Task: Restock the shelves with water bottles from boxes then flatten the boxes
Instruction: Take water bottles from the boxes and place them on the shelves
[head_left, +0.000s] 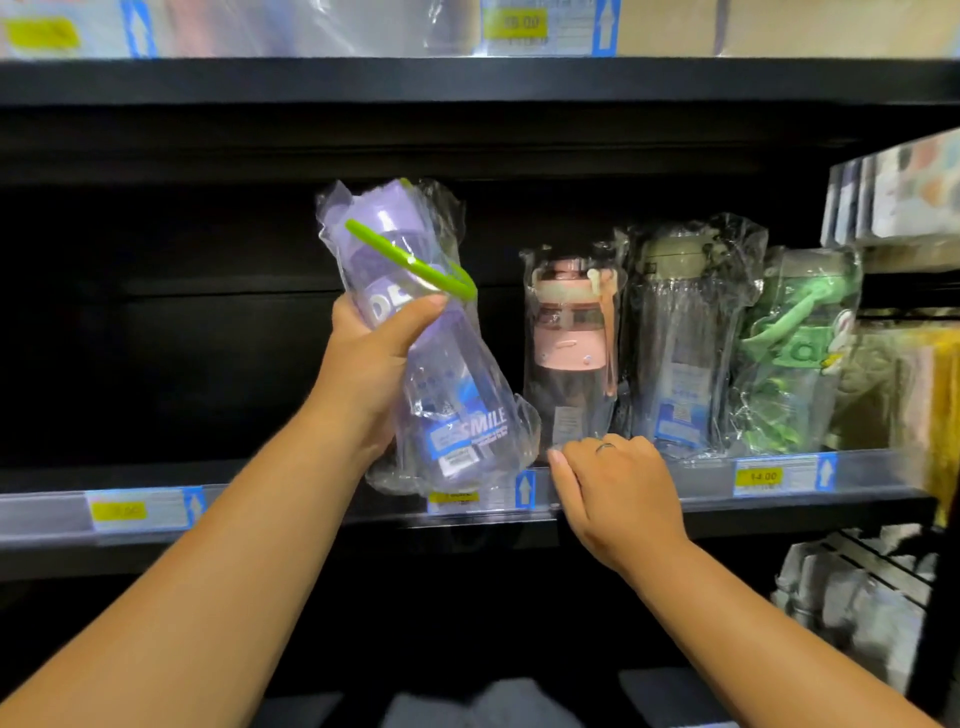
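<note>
Three plastic-wrapped water bottles stand side by side on the black metal shelf (156, 470), right of centre frame: a clear pink-lidded bottle (569, 343), a dark clear bottle with an olive lid (685, 338) and a green bottle with a fabric strap (795, 358). A fourth, a purple translucent bottle with a lime-green carry loop (415, 332) in a crinkled clear bag, is held tilted at centre frame, above the shelf's front edge and just left of the pink one, not yet set down. The left hand (374, 364) grasps it round the middle, thumb across the front. The right hand (618, 483) sits at the shelf lip by the pink bottle's foot, knuckles to the camera, its fingers (563, 467) curled; whether they pinch the wrapping cannot be told. Restocking looks under way, with the shelf's left half dark and unfilled (no boxes are in view, so flattening seems still ahead). A clear price strip (47, 519) with yellow tags runs along the shelf front. An upper shelf (467, 80) carries wrapped goods, and a neighbouring rack (898, 192) at the right edge holds packaged stock.
</note>
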